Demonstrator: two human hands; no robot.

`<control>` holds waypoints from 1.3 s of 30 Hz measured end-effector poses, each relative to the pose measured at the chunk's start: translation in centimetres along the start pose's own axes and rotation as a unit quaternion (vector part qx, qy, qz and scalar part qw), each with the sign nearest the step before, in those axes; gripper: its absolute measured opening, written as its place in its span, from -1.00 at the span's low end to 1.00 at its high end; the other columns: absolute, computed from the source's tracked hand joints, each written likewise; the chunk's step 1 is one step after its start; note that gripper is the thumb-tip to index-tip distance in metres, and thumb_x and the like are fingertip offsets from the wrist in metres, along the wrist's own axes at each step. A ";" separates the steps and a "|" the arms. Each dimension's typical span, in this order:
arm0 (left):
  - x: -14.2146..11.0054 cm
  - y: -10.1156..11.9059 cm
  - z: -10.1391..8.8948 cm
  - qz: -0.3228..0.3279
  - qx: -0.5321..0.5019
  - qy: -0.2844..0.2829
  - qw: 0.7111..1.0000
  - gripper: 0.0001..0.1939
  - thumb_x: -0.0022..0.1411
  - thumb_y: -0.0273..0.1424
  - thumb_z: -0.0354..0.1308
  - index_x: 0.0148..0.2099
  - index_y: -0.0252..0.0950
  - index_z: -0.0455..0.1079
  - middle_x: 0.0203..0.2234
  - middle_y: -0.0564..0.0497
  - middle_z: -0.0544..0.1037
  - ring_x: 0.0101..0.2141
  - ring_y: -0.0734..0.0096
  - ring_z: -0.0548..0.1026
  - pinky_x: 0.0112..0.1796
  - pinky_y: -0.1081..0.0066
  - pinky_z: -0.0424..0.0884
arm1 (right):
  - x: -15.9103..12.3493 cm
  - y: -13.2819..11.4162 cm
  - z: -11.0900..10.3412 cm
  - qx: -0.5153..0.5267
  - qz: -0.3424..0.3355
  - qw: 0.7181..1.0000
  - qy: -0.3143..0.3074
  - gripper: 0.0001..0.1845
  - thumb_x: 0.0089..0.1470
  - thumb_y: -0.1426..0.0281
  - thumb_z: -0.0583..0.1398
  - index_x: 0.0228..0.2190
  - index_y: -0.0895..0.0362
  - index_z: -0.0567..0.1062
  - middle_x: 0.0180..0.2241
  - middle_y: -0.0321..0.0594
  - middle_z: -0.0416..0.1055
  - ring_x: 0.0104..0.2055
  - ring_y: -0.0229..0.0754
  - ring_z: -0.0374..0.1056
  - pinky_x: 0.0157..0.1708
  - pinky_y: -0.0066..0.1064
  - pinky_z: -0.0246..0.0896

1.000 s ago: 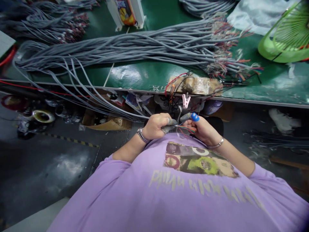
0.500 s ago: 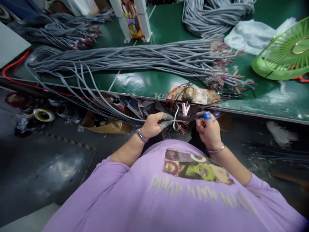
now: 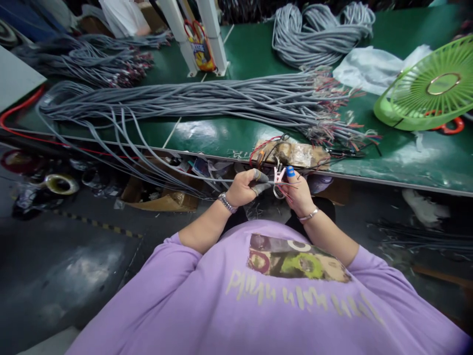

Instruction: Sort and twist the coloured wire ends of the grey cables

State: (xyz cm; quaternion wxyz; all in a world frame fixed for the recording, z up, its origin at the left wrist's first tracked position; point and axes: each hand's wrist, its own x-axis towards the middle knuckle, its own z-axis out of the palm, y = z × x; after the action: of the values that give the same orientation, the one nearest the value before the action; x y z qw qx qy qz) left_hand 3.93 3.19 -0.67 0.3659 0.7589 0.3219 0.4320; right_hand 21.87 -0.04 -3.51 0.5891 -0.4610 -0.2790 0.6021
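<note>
In my left hand (image 3: 244,188), a grey cable (image 3: 221,181) is pinched between thumb and forefinger close to its stripped end, and dark covers sit on those fingertips. Thin coloured wires (image 3: 290,187), mostly red, fan out of the cable's end, with a white strand looping below. My right hand (image 3: 301,195), with blue tape on the thumb, is closed right beside these wires, which cross in front of its fingers. A pink clothes peg (image 3: 279,174) stands between the hands, next to the right thumb. What the right fingertips hold, if anything, is hidden.
A long bundle of grey cables (image 3: 199,98) lies on the green bench (image 3: 207,135). A taped block (image 3: 295,154) sits at its front edge. Further off are coiled cables (image 3: 318,37), a plastic bag (image 3: 369,69) and a green fan (image 3: 428,88). Below stands a cardboard box (image 3: 158,197).
My right hand has moved left, to the wire ends and the peg. My left hand has shifted slightly right with the cable still pinched in it. The whole view has tilted a little.
</note>
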 end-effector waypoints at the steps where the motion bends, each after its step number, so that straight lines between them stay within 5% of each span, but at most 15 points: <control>1: -0.1 -0.2 0.1 0.002 -0.005 -0.003 1.000 -0.78 0.04 -0.29 0.40 -0.34 -0.33 0.52 -0.47 -0.01 0.58 -0.46 0.46 0.50 -0.38 0.46 0.43 | 0.0 0.1 0.0 0.011 0.003 1.000 -0.008 -0.36 -0.19 -0.22 0.32 -0.52 0.08 0.31 -0.69 -0.43 0.19 -0.71 -0.43 -0.12 -0.73 -0.49 -0.26; 6: -0.3 -0.6 0.2 0.033 -0.018 -0.015 0.999 -0.80 0.10 -0.31 0.37 -0.34 -0.34 0.50 -0.48 -0.01 0.57 -0.47 0.49 0.50 -0.40 0.49 0.42 | 0.3 -0.2 0.4 0.070 0.087 0.989 -0.095 -0.33 -0.16 -0.26 0.27 -0.55 0.11 0.32 -0.70 -0.41 0.18 -0.72 -0.46 -0.10 -0.77 -0.52 -0.30; 15: -0.3 -0.7 0.4 0.073 -0.015 -0.042 0.996 -0.80 0.15 -0.31 0.35 -0.34 -0.34 0.47 -0.49 0.02 0.57 -0.48 0.53 0.50 -0.41 0.52 0.42 | 0.3 -1.4 1.2 0.128 0.148 0.977 -0.085 -0.39 -0.06 -0.17 0.28 -0.52 0.14 0.36 -0.65 -0.38 0.33 -0.75 -0.51 -0.07 -0.82 -0.60 -0.25; 32: -0.1 -0.3 0.5 0.058 -0.020 -0.092 0.994 -0.71 0.09 -0.23 0.39 -0.35 -0.36 0.45 -0.50 0.01 0.56 -0.48 0.50 0.49 -0.39 0.49 0.42 | -0.1 -1.5 1.9 0.126 0.142 0.980 -0.058 -0.43 -0.10 -0.12 0.33 -0.50 0.12 0.36 -0.74 -0.50 0.08 -0.75 -0.47 -0.10 -0.79 -0.53 -0.25; 39: -0.5 -0.3 0.3 0.049 -0.035 -0.108 0.992 -0.77 0.15 -0.28 0.34 -0.30 -0.37 0.49 -0.47 -0.02 0.58 -0.46 0.49 0.51 -0.38 0.49 0.44 | -0.3 -0.9 1.7 0.158 0.158 0.972 -0.071 -0.40 -0.02 -0.19 0.24 -0.52 0.11 0.33 -0.68 -0.43 0.26 -0.76 -0.49 -0.06 -0.81 -0.57 -0.23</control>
State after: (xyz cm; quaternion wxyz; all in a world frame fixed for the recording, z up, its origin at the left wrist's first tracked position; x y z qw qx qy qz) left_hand 3.92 2.89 -1.18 0.4036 0.8026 0.2279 0.3755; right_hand 20.77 0.12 -1.97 0.5304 -0.3563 -0.1449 0.7555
